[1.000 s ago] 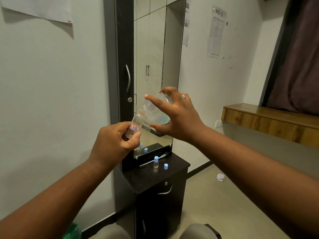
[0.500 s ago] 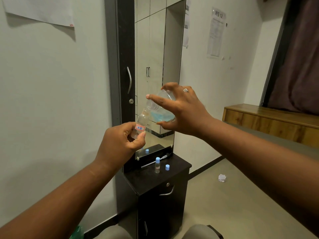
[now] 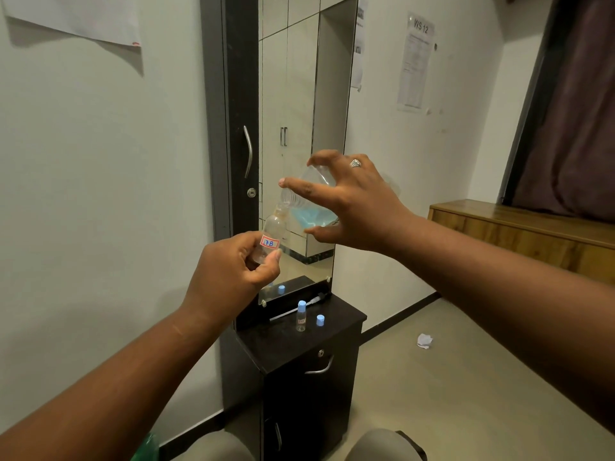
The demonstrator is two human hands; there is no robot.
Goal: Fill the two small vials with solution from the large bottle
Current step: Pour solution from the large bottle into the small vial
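One large clear plastic bottle [image 3: 307, 201] with blue liquid, tilted, grasped by right hand [image 3: 352, 204], mouth on one small clear labelled vial [image 3: 270, 236] pinched by left hand [image 3: 233, 264], one capped small vial [image 3: 301, 317] and one loose blue cap [image 3: 320, 320] on black cabinet [image 3: 339, 314]

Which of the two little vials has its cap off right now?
The vial labelled 7B, pinched in the left hand under the tilted large bottle. The other vial stands on the black cabinet with its blue cap on.
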